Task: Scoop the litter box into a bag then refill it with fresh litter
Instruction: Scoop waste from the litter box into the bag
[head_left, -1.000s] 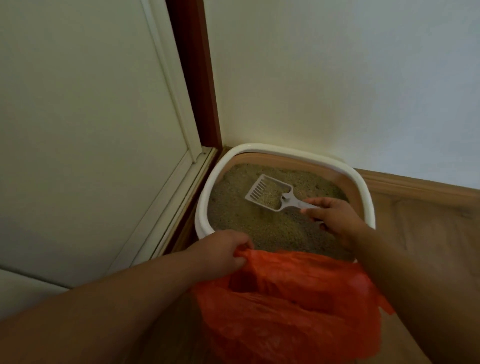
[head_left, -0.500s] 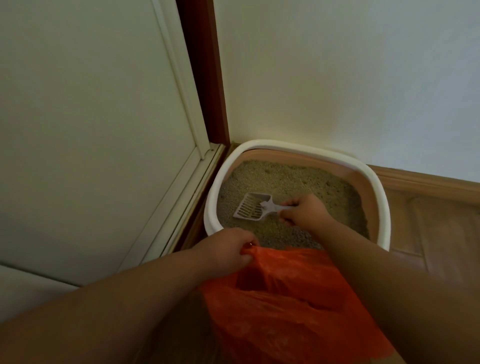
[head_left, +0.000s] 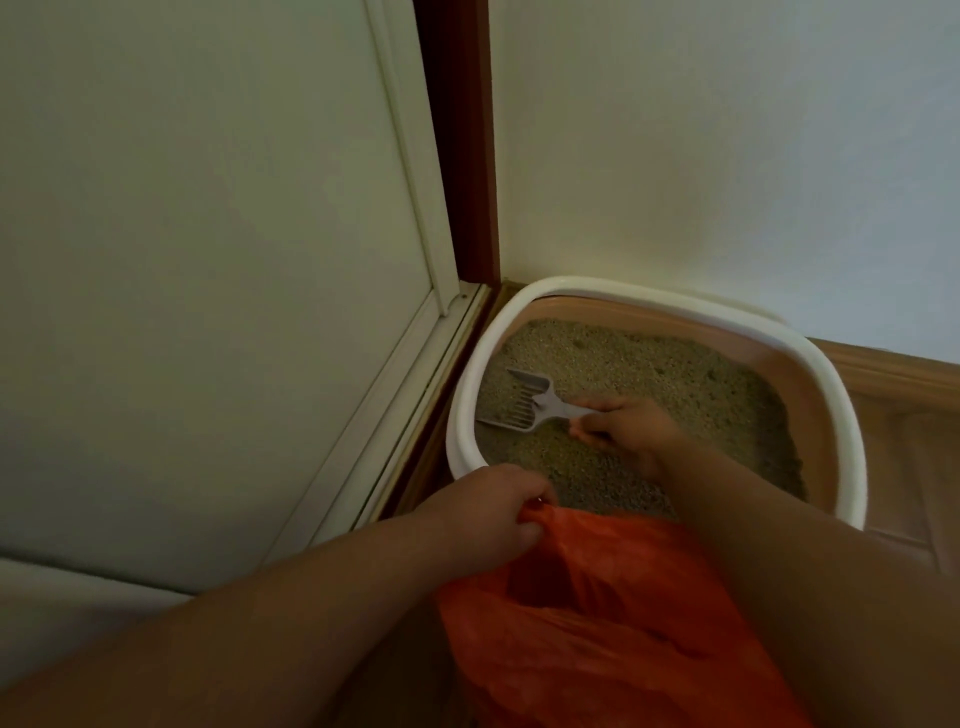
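1. Left hand (head_left: 488, 512) pinches the orange bag (head_left: 597, 618) rim, holding its mouth open beside the litter box (head_left: 852, 441).
2. Right hand (head_left: 631, 428) grips the slotted scoop (head_left: 524, 402), fingers curled round its handle, blade low on the litter at the box's left wall.
3. Scooping step; next: lift level, carry to the bag.

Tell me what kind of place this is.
Probably a room corner in a home: a litter box sits on a wooden floor against a white wall, beside a door frame. Which room, I can't tell.
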